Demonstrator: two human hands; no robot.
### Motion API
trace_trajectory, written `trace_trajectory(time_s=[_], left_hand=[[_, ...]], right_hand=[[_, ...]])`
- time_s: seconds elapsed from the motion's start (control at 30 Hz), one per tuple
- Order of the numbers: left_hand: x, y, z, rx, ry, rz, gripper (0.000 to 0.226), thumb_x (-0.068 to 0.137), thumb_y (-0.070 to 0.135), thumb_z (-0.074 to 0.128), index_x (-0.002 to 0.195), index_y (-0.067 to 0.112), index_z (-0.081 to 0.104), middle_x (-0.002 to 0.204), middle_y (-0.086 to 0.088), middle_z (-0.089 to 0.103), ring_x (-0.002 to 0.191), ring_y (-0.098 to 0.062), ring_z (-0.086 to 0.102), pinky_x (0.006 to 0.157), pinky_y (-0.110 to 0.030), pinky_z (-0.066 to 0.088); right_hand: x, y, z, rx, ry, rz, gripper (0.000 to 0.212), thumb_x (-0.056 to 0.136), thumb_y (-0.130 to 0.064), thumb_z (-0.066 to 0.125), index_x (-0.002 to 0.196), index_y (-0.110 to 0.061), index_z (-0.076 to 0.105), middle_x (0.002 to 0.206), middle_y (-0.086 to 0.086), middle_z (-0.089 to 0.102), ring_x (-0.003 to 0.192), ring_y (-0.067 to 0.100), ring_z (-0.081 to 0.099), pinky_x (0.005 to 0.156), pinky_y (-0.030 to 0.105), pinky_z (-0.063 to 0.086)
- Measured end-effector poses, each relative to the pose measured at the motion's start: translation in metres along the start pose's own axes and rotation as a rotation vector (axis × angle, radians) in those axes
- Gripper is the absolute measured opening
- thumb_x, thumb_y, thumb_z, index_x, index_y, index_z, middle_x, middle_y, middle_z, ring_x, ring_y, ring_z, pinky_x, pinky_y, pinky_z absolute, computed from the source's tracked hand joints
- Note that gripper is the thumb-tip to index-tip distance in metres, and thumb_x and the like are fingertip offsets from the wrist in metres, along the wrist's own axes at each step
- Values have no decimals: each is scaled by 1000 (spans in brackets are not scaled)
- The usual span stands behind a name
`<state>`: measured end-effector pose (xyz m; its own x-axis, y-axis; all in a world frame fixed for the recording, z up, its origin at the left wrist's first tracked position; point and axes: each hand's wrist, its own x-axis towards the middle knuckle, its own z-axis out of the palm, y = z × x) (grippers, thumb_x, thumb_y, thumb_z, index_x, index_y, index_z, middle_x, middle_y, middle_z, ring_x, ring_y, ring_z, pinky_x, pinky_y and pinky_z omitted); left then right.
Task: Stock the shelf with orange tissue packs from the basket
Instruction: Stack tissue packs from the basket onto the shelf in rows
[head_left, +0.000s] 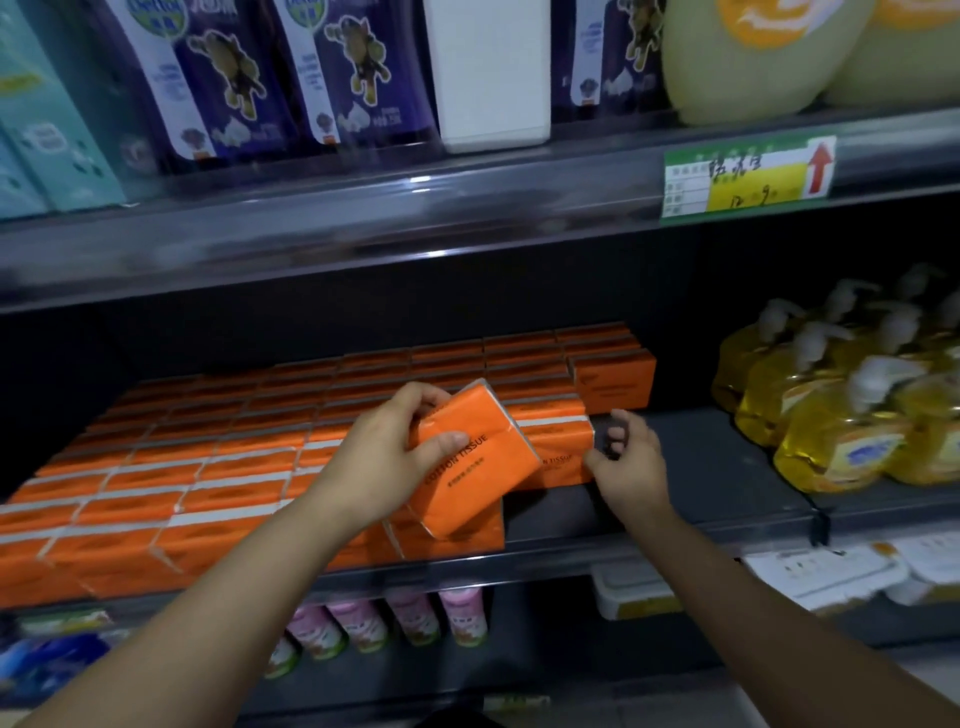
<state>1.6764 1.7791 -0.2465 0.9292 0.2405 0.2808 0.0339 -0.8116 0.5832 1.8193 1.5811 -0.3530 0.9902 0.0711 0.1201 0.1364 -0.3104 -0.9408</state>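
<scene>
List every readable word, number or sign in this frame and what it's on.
"COTTON TISSUE": the orange tissue pack held by the left hand.
"N TISSUE": partly covered, on the shelved pack behind it.
Price tag: red up arrow; handwriting and numbers too blurred.
Purple pouches, yellow bottles: labels too blurred.

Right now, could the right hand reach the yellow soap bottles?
Probably yes. The right hand holds nothing and hovers over bare shelf, and nothing stands between it and the yellow soap bottles to its right. The left hand grips an orange tissue pack.
</scene>
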Motion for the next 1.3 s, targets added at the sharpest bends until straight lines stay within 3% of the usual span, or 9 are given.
trace_trajectory(time_s=[0.1, 0.17, 0.33, 0.5, 0.63, 0.83, 0.9, 1.03, 1.3], left_hand=[[1, 15, 6, -32, -30, 23, 31, 81, 35, 70, 106, 35, 52, 99, 15, 59, 90, -5, 57, 73, -10, 40], [0, 26, 12, -52, -62, 40, 30, 81, 35, 70, 105, 35, 52, 97, 17, 58, 90, -4, 58, 75, -14, 43], [0, 48, 33, -14, -114, 108, 35, 82, 36, 68, 114, 28, 55, 105, 11, 62, 96, -8, 59, 84, -26, 46], [2, 39, 44, 202, -180, 171, 60, 84, 47, 62, 137, 23, 45, 134, 1, 52, 125, -17, 45, 104, -27, 34], [-4, 7, 39, 473, -269, 83, 73, 80, 54, 64, 142, 28, 36, 144, 6, 39, 132, -18, 34, 109, -36, 31], [-17, -23, 44, 634, -289, 64, 71, 81, 39, 68, 141, 37, 30, 145, 14, 31, 132, -15, 29, 103, -34, 34], [-18, -29, 46, 647, -282, 90, 71, 82, 34, 66, 142, 36, 28, 145, 13, 30, 131, -16, 30, 102, -35, 35], [-19, -36, 47, 671, -270, 135, 69, 85, 36, 63, 142, 37, 25, 145, 15, 28, 130, -15, 30, 101, -33, 35], [-20, -39, 47, 667, -269, 173, 68, 88, 37, 60, 145, 33, 23, 150, 10, 24, 135, -16, 25, 106, -34, 31]], right_hand=[[-14, -29, -20, 202, -33, 12, 35, 89, -23, 61, 123, -14, 54, 108, 0, 55, 92, 10, 55, 75, 19, 43], [-29, -49, -35, 354, -195, 24, 29, 91, -30, 56, 118, -20, 57, 107, -4, 61, 92, 4, 59, 74, 16, 46], [-57, -61, -59, 267, -584, -93, 44, 81, -16, 70, 121, -24, 54, 108, -1, 66, 97, 9, 65, 82, 24, 54], [-44, -34, -73, 260, -406, -30, 44, 78, -7, 73, 118, -14, 56, 109, 8, 66, 95, 15, 66, 75, 25, 56], [-35, -3, -77, 286, -309, 46, 36, 76, -8, 75, 102, -23, 55, 108, 9, 65, 97, 18, 64, 72, 26, 54], [-26, 13, -35, 149, -281, 78, 45, 65, -31, 79, 102, -23, 56, 102, 6, 67, 96, 24, 64, 84, 52, 52], [-23, 14, -20, 112, -249, 72, 42, 61, -34, 74, 98, -28, 56, 102, 4, 66, 95, 21, 63, 84, 49, 52], [-25, 17, -3, -52, -103, -5, 46, 71, -10, 77, 113, -17, 59, 105, 2, 50, 99, 18, 54, 86, 28, 41], [-36, 9, 8, -30, -30, 22, 70, 65, -11, 80, 125, -18, 46, 112, -2, 41, 94, 11, 47, 81, 29, 42]])
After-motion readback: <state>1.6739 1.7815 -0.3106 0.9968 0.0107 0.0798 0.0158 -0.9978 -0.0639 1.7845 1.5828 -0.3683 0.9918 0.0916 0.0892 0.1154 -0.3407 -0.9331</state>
